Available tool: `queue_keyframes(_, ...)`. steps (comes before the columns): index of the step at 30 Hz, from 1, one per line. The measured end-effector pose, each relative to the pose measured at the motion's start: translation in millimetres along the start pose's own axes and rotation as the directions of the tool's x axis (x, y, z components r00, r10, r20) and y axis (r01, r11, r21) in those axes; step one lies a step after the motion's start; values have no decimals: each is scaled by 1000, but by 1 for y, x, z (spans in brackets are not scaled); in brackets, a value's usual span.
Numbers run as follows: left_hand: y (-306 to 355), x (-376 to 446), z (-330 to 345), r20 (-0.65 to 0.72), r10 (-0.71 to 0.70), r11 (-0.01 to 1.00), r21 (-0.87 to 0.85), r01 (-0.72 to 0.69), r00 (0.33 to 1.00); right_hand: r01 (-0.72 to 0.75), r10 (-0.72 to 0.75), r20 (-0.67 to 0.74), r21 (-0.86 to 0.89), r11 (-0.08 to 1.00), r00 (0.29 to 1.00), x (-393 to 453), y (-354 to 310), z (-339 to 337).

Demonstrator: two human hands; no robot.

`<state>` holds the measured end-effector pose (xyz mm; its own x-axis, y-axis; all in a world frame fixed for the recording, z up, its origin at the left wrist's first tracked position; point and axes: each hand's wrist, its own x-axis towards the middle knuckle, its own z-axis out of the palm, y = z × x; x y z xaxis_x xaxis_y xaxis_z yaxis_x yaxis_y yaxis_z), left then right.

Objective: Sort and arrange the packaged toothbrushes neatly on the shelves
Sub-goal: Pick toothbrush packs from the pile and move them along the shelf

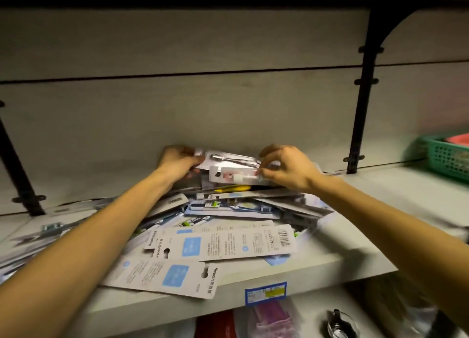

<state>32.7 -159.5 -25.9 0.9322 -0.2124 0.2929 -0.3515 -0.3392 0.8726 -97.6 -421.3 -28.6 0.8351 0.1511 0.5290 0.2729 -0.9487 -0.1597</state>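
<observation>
A messy pile of packaged toothbrushes (223, 238) covers the grey shelf (355, 259), several lying face down with white backs and blue squares. At the back of the shelf my left hand (177, 161) grips the left end of a flat toothbrush pack (228, 158) held against the back panel. My right hand (286, 167) pinches the right end of a smaller pack with a pink and white brush (236, 175), just in front of the first. Both packs sit above the pile.
A green plastic basket (446, 157) stands at the right end of the shelf. Black shelf brackets (360, 104) rise at right and left. A blue price label (265, 292) is on the shelf's front edge. Pink packs and a dark object lie on the shelf below.
</observation>
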Motion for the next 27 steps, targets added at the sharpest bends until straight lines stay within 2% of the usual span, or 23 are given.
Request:
queue_keyframes(2, 7, -6, -9, -53, 3, 995, -101, -9, 999, -70, 88, -128, 136, 988, 988, 2, -1, -2)
queue_keyframes(5, 13, -20, -23, -108, -17, 976, -219, -7, 994, -134, 258, -261, 416, 900, 930, 7, -7, 0)
queue_keyframes(8, 16, -34, -38, -141, 2, 959, -279, -41, 990, -139, 384, -293, 608, 781, 876, 12, -17, 6)
queue_keyframes(11, 19, -49, -53, -206, 7, 949, -307, -72, 978, -120, 478, -336, 705, 699, 812, 15, -31, 12)
queue_keyframes(18, 36, -104, -117, -257, 48, 911, -386, -148, 965, -78, 545, -431, 730, 679, 719, 16, -97, 7)
queue_keyframes(20, 37, -125, -145, -258, 94, 909, -373, -189, 962, -98, 596, -403, 768, 633, 694, 17, -124, 3)
queue_keyframes(22, 37, -148, -175, -247, 146, 912, -343, -227, 958, -114, 654, -403, 792, 600, 640, 16, -157, 1)
queue_keyframes(25, 32, -184, -220, -222, 197, 918, -301, -260, 955, -128, 695, -504, 756, 642, 512, 7, -222, 7)
queue_keyframes(27, 23, -207, -247, -213, 206, 914, -308, -266, 955, -124, 671, -530, 730, 672, 519, -4, -272, 17)
